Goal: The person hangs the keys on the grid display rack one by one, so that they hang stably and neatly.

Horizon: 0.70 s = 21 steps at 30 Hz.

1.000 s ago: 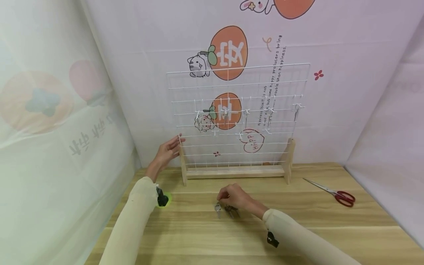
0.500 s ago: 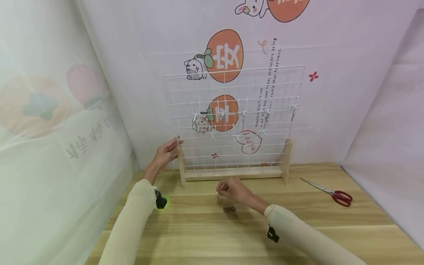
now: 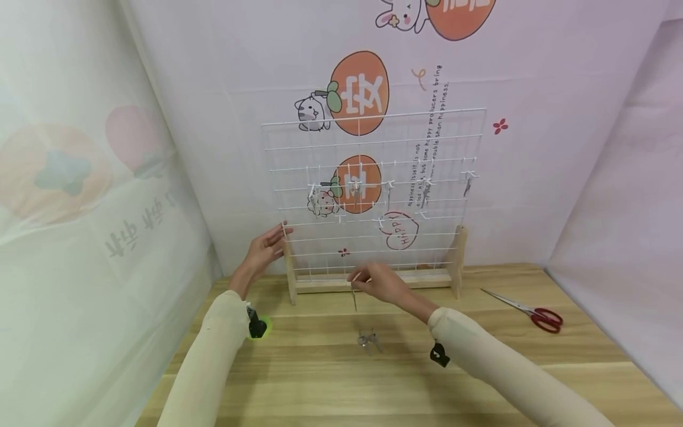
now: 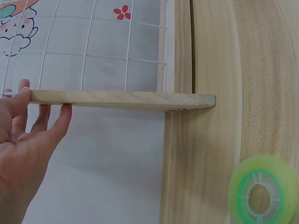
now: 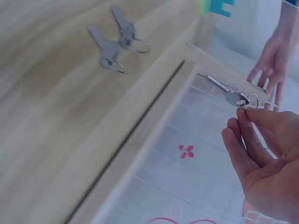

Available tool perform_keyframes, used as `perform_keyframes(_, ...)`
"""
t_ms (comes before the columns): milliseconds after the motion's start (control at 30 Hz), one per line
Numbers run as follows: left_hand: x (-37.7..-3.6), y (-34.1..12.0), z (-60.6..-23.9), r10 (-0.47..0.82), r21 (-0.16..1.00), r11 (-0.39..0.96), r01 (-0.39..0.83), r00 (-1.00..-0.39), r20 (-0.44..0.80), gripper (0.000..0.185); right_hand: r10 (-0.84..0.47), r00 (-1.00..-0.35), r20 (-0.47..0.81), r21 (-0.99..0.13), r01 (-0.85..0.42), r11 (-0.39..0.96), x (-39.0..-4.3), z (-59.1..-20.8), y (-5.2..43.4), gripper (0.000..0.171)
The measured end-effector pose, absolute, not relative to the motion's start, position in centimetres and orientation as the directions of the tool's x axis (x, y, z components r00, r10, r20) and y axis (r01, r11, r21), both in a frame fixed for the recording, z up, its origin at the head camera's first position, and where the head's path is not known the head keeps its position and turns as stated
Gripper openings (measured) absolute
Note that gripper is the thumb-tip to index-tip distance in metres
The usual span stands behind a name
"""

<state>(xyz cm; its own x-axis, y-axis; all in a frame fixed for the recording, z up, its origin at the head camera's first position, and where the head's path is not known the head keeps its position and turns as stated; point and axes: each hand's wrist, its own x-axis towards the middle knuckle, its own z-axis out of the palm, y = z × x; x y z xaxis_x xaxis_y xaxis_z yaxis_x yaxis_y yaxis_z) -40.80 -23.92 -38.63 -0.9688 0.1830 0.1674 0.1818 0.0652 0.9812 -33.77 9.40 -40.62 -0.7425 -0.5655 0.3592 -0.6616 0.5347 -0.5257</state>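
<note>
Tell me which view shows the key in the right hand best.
The right wrist view: the key hangs by its ring from the right hand, close up. The head view shows it small. The left wrist view misses it.

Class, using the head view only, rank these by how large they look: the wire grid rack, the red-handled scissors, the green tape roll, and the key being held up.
1. wire grid rack
2. scissors
3. tape roll and key: look alike, and the tape is partly hidden, so unranked.
</note>
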Motion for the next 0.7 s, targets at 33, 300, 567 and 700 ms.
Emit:
perform_keyframes(33,-40.8,-23.9,-38.7,0.183,0.981,0.064,0.181,-0.969,0.167,0.055,-0.566,-0.741,0.362,-0.524,-0.664,0.534,-33.9,-40.3,9.4,0.008)
perform_keyframes(300,-40.9,-24.1,-39.0,0.189,0.983,0.052,0.176,-0.968,0.163,0.055,-0.533,-0.738,0.414,-0.535,-0.671,0.513,-34.9,-36.8,9.1,0.009)
perform_keyframes(567,-41.0,-24.2,-38.9,0.189,0.982,0.057,0.181,-0.968,0.168,0.055,-0.440,-0.761,0.477,-0.537,-0.648,0.539,-35.5,-33.1,8.5,0.011)
perform_keyframes(700,-41.0,-24.1,-38.9,0.192,0.982,0.053,0.180,-0.967,0.167,0.055,-0.387,-0.755,0.530,-0.531,-0.651,0.543,-36.1,-31.9,8.1,0.011)
